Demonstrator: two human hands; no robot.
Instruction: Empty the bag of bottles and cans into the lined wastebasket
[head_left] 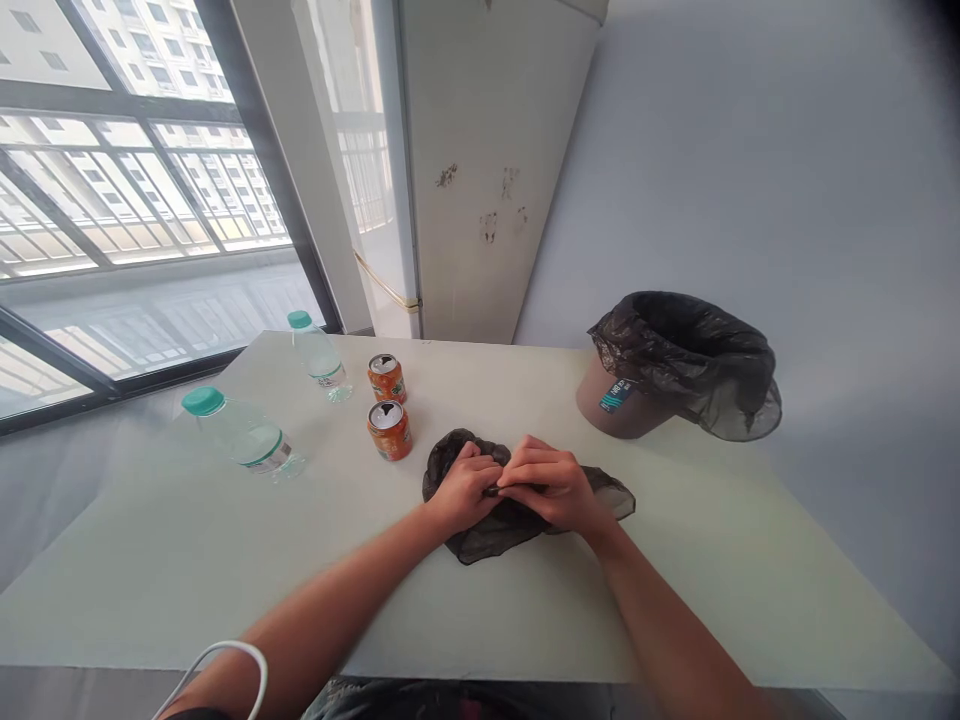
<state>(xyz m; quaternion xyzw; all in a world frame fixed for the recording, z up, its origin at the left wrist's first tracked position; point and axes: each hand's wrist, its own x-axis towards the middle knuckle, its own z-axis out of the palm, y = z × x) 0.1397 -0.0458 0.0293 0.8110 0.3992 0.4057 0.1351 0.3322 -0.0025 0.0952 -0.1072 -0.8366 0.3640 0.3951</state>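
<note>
Thin black plastic disappears beneath both hands: the middle of the bag (487, 546) is covered, so whether anything lies inside cannot be made out. The left hand (466, 490) is half curled, fingers bent onto the plastic; the right hand (551, 485) is nearly closed, thumb and fingers pinching a gathered bit of it. The bin (641, 414) has its depths lost in shadow and its rim hidden by a black liner (724, 385).

The bag lies crumpled, to the left of the bin and nearer the person, with loose, see-through edges.

All this is on a smooth, pale table (525, 625). Left of the bin stand two opened orange cans (390, 438), and farther left of it two clear bottles (251, 435) with green caps. Behind the bin runs a plain bluish-grey wall (720, 170); back and left of it rises a tall white appliance (480, 120), its side marked with brown stains, and far left of it, a window (120, 95) cut off by the frame.
</note>
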